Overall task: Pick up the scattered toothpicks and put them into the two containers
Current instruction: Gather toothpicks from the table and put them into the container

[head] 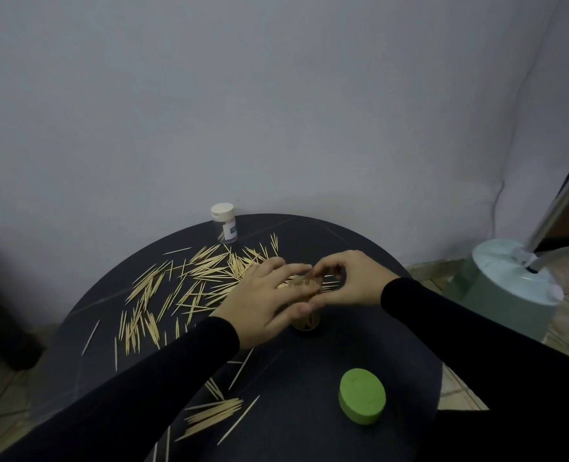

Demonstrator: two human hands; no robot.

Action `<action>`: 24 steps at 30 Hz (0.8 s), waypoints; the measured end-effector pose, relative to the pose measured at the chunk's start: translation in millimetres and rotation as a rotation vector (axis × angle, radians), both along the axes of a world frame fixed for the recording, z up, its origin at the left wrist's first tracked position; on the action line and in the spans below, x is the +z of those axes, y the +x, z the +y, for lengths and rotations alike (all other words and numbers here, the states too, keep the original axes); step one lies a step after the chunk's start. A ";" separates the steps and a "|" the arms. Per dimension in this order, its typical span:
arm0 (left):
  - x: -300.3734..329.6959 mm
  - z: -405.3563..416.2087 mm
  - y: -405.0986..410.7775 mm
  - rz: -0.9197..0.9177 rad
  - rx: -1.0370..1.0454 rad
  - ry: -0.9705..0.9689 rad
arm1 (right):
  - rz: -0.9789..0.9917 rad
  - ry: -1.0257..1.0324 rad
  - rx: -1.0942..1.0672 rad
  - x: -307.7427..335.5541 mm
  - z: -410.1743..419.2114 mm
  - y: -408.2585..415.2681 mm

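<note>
there, pale slim toothpicks [189, 285] across the dark table [310, 361], both hands' fingers [290, 271] around an open container [306, 320]

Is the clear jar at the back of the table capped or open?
Capped. The clear jar stands upright with its white lid on top; a few toothpicks show inside.

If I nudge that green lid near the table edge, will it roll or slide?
The green lid lies flat on the table, so it would probably slide, not roll. It looks like light plastic, so a small push likely moves it.
</note>
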State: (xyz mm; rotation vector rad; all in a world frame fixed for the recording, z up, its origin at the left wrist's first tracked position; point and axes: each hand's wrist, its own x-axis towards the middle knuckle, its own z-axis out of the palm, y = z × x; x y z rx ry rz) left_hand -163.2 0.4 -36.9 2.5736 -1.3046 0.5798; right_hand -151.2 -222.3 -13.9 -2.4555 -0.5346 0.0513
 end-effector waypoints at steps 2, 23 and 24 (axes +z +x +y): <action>-1.9 1.1 1.6 0.003 -0.012 -0.068 | 0.006 -0.003 0.009 0.4 0.4 0.1; -21.3 -4.6 22.9 0.196 0.423 0.022 | -0.105 -0.522 -0.119 -14.5 8.0 29.0; -22.2 -8.7 25.0 0.196 0.435 0.025 | -0.107 -0.531 -0.124 -15.6 9.4 29.3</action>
